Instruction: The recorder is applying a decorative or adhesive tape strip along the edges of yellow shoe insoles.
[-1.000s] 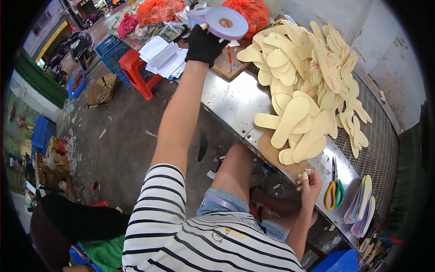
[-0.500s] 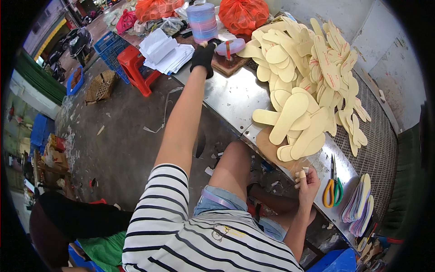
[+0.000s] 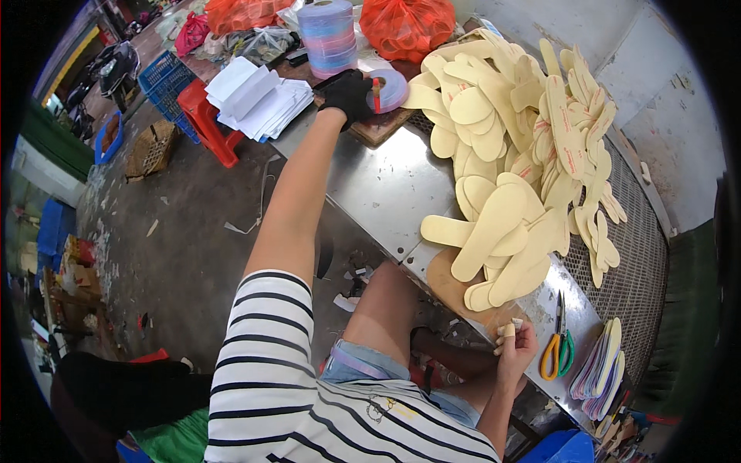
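Observation:
My left hand (image 3: 346,95), in a black glove, reaches to the far end of the metal table. Its fingers are closed on the edge of a roll of pale purple tape (image 3: 397,89) with a red strip across it; the dark glove partly hides the grip. The roll is above a worn wooden block (image 3: 378,130). My right hand (image 3: 517,349) lies at the table's near edge with fingers curled, pale covers on some fingertips, and nothing visible in it. Beside it are scissors (image 3: 557,351) with orange and green handles. A large heap of cream insoles (image 3: 502,224) lies between the hands.
A stack of multicoloured insoles (image 3: 599,370) lies at the near right. White papers (image 3: 258,100), a tall spool (image 3: 328,38) and a red bag (image 3: 407,27) are at the far end. A red stool (image 3: 210,123) and blue crate (image 3: 166,85) stand on the floor.
My left hand has come round to the tape roll, which now faces more toward me, its red strip shifted left. My right hand stays curled at the table edge. The whole view has shifted slightly.

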